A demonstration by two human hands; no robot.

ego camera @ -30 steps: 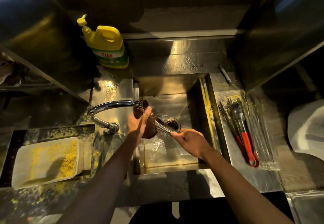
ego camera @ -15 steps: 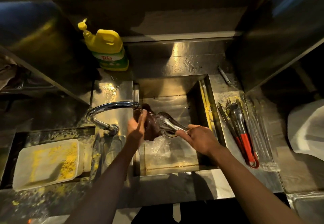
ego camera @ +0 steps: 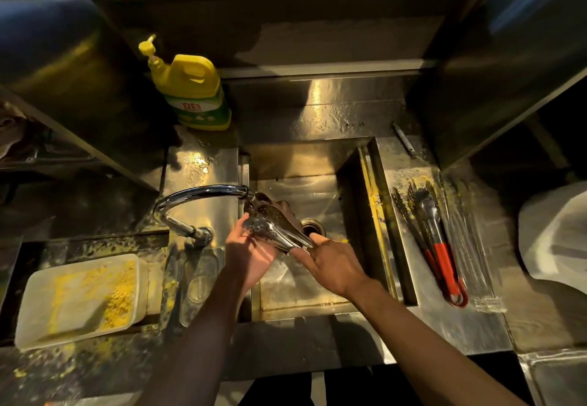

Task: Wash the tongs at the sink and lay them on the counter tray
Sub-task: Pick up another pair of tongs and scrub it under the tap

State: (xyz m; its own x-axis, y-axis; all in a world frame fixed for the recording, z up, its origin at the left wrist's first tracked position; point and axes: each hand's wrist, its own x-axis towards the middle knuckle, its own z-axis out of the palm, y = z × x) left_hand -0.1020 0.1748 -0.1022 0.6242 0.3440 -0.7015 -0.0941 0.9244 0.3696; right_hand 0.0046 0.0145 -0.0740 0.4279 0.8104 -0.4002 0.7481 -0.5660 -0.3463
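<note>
Head view, the only one supplied. You hold the tongs [ego camera: 274, 226] over the sink [ego camera: 359, 164], under the outlet of the faucet [ego camera: 197, 192]. Your right hand [ego camera: 330, 262] is closed on the handle end, fingers pinched round the narrow part where the two arms meet. Your left hand [ego camera: 251, 246] lies palm-up and partly spread beneath the perforated spoon heads, cradling them and not clamped on them; its fingertips touch the nearer head. A dark object sits behind the heads, by the spout; whether it is a scrubbing pad cannot be made out, nor can running water be confirmed.

Long axis: the tongs run diagonally, heads up and to your left toward the spout, handle down and to your right toward the drain [ego camera: 313, 227].

The tray [ego camera: 476, 291] lies on the counter to your right of the basin, well apart from the tongs, past the basin's right wall. It already carries red-handled tongs [ego camera: 440, 246] lying lengthwise, heads away from you.

Judgement: washing is not yet finished. The right hand is nearer the tray and has the handle, so it is the natural one to carry. The axis would need turning to match the tray's length, and the free strip beside the red-handled pair looks narrow.
</note>
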